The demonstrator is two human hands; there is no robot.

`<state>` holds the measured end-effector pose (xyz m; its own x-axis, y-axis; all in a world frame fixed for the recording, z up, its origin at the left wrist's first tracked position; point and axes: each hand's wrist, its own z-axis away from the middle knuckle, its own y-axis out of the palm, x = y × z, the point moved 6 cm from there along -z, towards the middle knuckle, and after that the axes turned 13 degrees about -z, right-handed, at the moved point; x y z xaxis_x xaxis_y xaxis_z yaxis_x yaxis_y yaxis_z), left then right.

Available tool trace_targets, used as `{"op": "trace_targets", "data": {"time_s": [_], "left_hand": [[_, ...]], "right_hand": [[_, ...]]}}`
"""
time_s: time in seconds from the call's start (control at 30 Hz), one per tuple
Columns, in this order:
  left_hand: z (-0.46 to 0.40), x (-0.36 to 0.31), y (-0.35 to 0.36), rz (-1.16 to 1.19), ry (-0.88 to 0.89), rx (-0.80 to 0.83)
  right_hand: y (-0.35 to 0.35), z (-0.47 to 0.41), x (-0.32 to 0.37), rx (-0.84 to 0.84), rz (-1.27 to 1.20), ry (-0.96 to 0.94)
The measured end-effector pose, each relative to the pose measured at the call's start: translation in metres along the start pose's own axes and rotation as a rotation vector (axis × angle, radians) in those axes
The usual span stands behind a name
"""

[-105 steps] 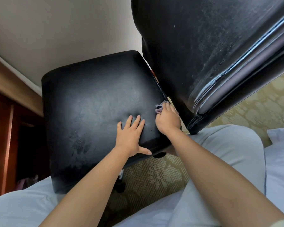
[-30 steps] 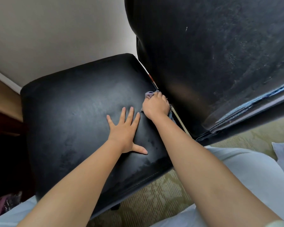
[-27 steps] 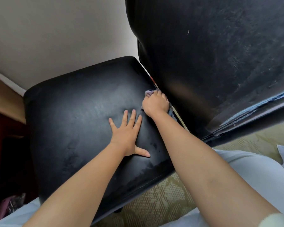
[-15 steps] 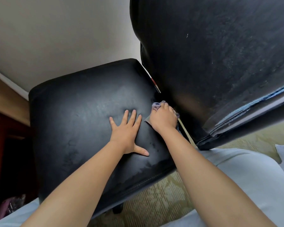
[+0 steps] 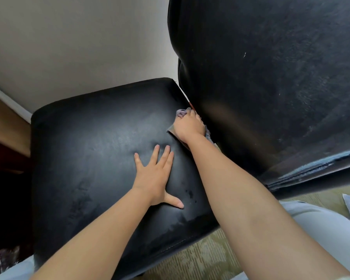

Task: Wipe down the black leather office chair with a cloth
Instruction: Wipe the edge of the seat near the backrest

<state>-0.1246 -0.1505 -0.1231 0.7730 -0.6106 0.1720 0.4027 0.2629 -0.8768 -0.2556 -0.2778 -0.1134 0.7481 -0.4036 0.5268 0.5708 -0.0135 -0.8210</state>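
A: Head camera, looking down, and the left hand [image 5: 153, 178] lies flat on the chair seat [image 5: 93, 158], fingers straight and spread, thumb out to the side, palm down on the black leather.

B: And the right hand [image 5: 189, 127]?

A: Up at the back of the seat, right where the seat meets the chair back [image 5: 271, 77]. Its fingers are curled down over the cloth [image 5: 180, 113], holding it against the leather.

B: How much of the cloth shows?

A: Only scraps. A greyish-purple bunch pokes out just beyond the fingertips, a flat corner shows beside the heel of the hand on the seat side, and a strip peeks out on the far side, against the chair back.

B: The hands, are they touching?

A: No, apart. The right wrist sits just beyond the left fingertips, with bare leather between.

B: Anything else near the fingers?

A: Dull smears on the leather by the left thumb. Below the seat edge, patterned carpet [image 5: 200, 257]. Beyond the seat, a pale wall [image 5: 79, 43].
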Motion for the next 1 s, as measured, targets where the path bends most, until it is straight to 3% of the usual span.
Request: {"op": "trace_targets", "data": {"time_s": [0.37,0.7,1.0], "left_hand": [[0.005,-0.001,-0.004,-0.007,-0.02,0.0],[0.002,0.0,-0.003,-0.012,-0.024,-0.002],[0.009,-0.003,-0.006,-0.006,-0.055,0.003]], "right_hand": [[-0.018,0.122,-0.06,-0.072,0.093,0.097],[-0.013,0.086,-0.043,0.023,0.027,0.074],[-0.013,0.181,-0.083,-0.099,0.078,0.168]]}}
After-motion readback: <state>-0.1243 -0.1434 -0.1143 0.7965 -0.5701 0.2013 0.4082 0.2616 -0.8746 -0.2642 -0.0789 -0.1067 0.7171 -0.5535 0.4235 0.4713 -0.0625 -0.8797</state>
